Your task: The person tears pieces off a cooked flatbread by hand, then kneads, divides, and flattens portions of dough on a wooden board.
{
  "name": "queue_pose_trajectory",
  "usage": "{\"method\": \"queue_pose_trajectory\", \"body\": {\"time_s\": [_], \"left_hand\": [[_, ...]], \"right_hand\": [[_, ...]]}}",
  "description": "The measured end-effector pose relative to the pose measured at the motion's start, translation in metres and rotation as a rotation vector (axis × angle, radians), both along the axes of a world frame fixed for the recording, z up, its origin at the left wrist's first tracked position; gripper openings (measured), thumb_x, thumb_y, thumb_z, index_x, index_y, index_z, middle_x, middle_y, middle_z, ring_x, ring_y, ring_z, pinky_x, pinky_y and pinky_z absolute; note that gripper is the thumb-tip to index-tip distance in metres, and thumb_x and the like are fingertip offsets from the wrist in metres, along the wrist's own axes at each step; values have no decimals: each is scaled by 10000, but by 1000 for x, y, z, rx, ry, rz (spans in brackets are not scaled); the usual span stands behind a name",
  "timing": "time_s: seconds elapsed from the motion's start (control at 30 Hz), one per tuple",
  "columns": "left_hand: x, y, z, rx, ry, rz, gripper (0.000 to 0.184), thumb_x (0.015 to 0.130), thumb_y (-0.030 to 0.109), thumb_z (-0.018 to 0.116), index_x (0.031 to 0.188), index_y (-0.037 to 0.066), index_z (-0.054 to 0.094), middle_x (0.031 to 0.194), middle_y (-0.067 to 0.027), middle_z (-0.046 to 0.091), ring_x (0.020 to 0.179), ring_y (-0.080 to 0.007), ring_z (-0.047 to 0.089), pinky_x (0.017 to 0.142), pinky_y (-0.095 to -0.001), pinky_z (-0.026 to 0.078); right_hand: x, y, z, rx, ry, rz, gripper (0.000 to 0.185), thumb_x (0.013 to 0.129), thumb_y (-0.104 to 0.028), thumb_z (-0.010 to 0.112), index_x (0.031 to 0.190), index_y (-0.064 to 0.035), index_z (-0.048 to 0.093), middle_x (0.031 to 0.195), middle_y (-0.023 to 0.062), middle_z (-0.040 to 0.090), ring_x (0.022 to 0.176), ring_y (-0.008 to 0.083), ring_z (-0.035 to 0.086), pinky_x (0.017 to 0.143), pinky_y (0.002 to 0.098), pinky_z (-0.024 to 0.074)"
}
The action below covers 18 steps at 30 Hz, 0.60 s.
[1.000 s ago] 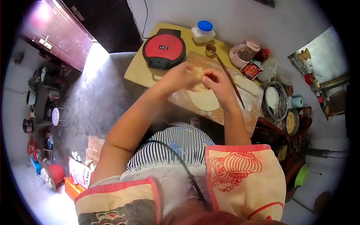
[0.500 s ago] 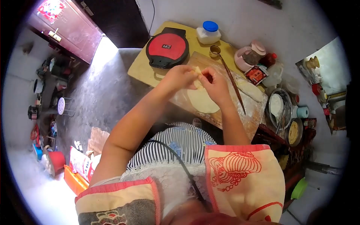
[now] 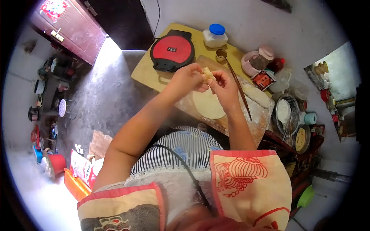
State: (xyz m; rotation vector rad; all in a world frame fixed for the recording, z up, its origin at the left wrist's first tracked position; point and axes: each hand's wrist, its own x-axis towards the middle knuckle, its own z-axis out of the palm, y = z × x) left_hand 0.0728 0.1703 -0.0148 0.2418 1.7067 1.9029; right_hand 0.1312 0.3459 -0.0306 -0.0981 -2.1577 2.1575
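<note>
In the head view, a yellow counter point(image 3: 148, 69) stands by a gray wall, and the floor point(image 3: 111, 92) spreads out to its left. Both arms reach forward. The left hand point(image 3: 189, 80) comes in from the left with its elbow bent, and the right hand point(image 3: 226, 90) comes up from below. The hands are close together, above a floury board point(image 3: 248, 129). The grip is narrow on both: the fingers pinch a small yellow lump point(image 3: 207, 73) between them. The lump looks soft and bumpy. Under the hands, a flat, pale dough round point(image 3: 208, 106) lies near the board's front edge. A thin brown stick point(image 3: 239, 87) lies just right of the right hand. The red and black griddle point(image 3: 172, 49) sits beyond the left hand.
</note>
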Motion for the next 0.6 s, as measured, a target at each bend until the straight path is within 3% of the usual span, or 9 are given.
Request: {"method": "queue_pose_trajectory", "body": {"time_s": [0.03, 0.13, 0.27, 0.4, 0.6], "left_hand": [[2, 0, 4, -27, 48, -4, 220, 977, 106, 573, 1123, -54, 537, 1002, -160, 666, 839, -208, 726, 704, -288, 612], [8, 1, 26, -155, 28, -47, 221, 986, 137, 594, 1155, -2, 558, 1042, -103, 669, 905, -222, 712, 821, -346, 606], [-4, -13, 41, 28, -231, -93, 328, 982, 170, 605, 1250, -18, 597, 1046, -116, 679, 963, -250, 712, 871, -366, 592], [-16, -23, 25, 45, -98, -231, 303, 948, 196, 674, 1180, 5, 633, 999, -101, 694, 932, -213, 708, 852, -349, 590], [-13, -14, 22, 39, -86, -216, 203, 911, 162, 713, 1036, 20, 639, 966, -88, 696, 861, -185, 704, 833, -330, 585]], "right_hand": [[-1, 1, 0, -40, -14, 15, 222, 875, -71, 716, 1078, -18, 644, 822, -26, 596, 709, 59, 543, 650, 212, 451], [-4, 5, -7, -180, -42, 15, 174, 876, -62, 710, 1034, -33, 644, 768, -32, 571, 663, 57, 521, 611, 211, 421], [-6, 16, -6, -400, -100, 46, 132, 887, -59, 699, 1003, -48, 638, 777, -14, 585, 663, 82, 542, 611, 228, 433], [-6, 24, -3, -521, -133, 135, 143, 897, -76, 706, 1015, -59, 627, 827, 6, 612, 684, 104, 567, 636, 241, 462], [-6, 18, 6, -517, -168, 182, 173, 895, -72, 705, 1040, -58, 613, 856, 6, 623, 706, 108, 579, 664, 243, 478]]}}
